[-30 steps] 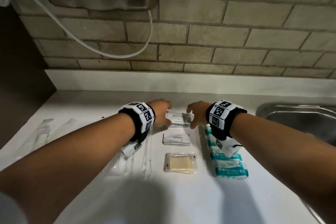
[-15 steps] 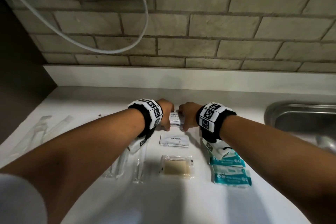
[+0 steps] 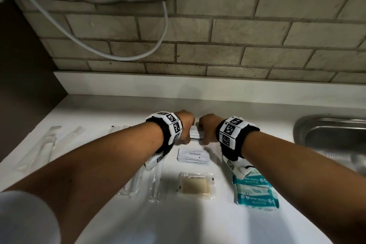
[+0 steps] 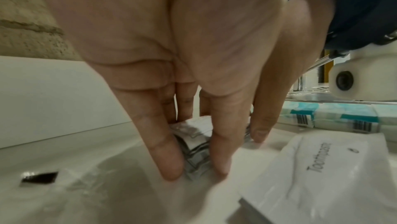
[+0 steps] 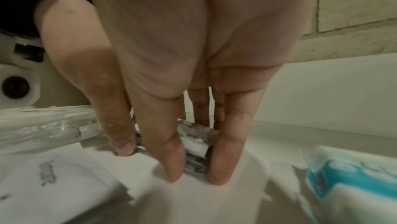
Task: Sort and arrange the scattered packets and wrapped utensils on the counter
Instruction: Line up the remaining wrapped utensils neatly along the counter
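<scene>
The stack of shampoo sachets (image 3: 195,132) sits on the white worktop (image 3: 198,222) just behind the toothpaste sachets (image 3: 193,157). The left hand (image 3: 186,125) and right hand (image 3: 207,127) flank it, their fingers (image 4: 169,156) straight and pressed against its opposite ends, holding nothing aloft; I judge this squares the edges so the pile stays neat. How many sachets the stack holds cannot be told. In front of the toothpaste sachets lies one wrapped soap bar (image 3: 196,185). Right of them sit two visible mini wipes packs (image 3: 256,194); left of them, wrapped utensils (image 3: 156,184), at least two, with more further left.
</scene>
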A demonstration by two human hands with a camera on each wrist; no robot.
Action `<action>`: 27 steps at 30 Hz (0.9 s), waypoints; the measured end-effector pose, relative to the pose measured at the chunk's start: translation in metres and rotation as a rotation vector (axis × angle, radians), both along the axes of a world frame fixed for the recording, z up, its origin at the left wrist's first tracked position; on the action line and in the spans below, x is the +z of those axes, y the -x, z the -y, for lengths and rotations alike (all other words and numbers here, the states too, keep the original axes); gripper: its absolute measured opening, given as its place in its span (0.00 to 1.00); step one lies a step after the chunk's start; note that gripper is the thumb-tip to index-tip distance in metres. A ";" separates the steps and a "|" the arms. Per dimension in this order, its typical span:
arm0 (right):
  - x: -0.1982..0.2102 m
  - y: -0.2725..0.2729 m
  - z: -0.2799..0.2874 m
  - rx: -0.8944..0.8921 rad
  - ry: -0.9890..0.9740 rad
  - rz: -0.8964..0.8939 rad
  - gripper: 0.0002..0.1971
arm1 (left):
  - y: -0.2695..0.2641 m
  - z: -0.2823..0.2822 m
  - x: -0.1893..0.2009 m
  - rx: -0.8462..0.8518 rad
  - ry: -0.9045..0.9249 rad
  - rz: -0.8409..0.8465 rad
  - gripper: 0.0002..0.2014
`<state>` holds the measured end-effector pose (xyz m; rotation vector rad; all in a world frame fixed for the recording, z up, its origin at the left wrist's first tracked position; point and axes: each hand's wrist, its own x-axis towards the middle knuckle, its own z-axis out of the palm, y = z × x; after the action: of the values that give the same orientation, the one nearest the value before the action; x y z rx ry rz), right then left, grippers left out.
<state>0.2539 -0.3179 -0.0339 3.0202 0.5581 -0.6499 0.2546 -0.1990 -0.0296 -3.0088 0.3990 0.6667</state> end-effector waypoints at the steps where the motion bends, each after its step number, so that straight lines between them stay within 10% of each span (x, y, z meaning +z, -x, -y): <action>1: 0.000 0.000 0.000 0.000 -0.002 0.000 0.12 | 0.000 0.000 -0.001 0.006 0.010 -0.003 0.18; 10: 0.020 0.009 -0.001 -0.041 0.045 0.004 0.36 | 0.015 -0.027 0.012 0.034 0.212 0.035 0.41; 19: 0.082 0.059 -0.089 0.153 -0.109 0.172 0.33 | 0.097 -0.166 0.084 0.204 0.419 0.196 0.26; 27: 0.068 0.102 -0.258 0.305 -0.171 -0.016 0.28 | 0.173 -0.335 0.030 0.488 0.245 0.105 0.19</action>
<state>0.1520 -0.0602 0.0338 2.9836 1.0992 -0.6377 0.0815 0.1365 0.0006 -3.3844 -0.2932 0.5022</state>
